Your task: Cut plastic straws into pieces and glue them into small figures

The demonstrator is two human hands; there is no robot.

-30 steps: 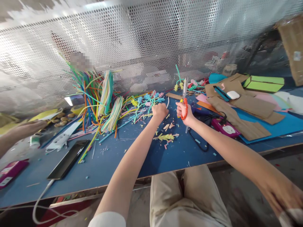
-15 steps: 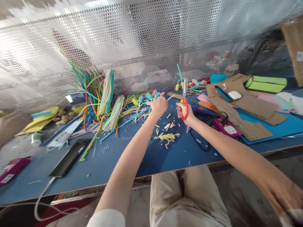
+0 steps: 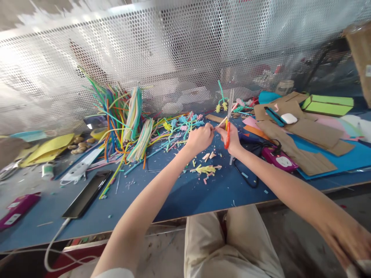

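My left hand is closed in a pinch on a pale pink pipe cleaner, which slants up and right past the scissors. My right hand is wrapped round orange-handled scissors, their blades pointing up and away. Its fingertips meet those of my left hand at the pipe cleaner. On the table below lie a fuzzy yellow pipe-cleaner sprig and short cut bits. Behind my left hand are pipe-cleaner flowers in blue, pink and yellow.
Bundled pipe cleaners stand and lie at the left. Nearer are a phone on a white cable and a mask. A purple power strip, cardboard pieces and blue sheets lie right. A perforated metal screen rises behind.
My left hand has moved right to meet my right hand, bringing the pipe cleaner alongside the scissors. Another person's hand at the far left has drawn back from the yellow sheets.
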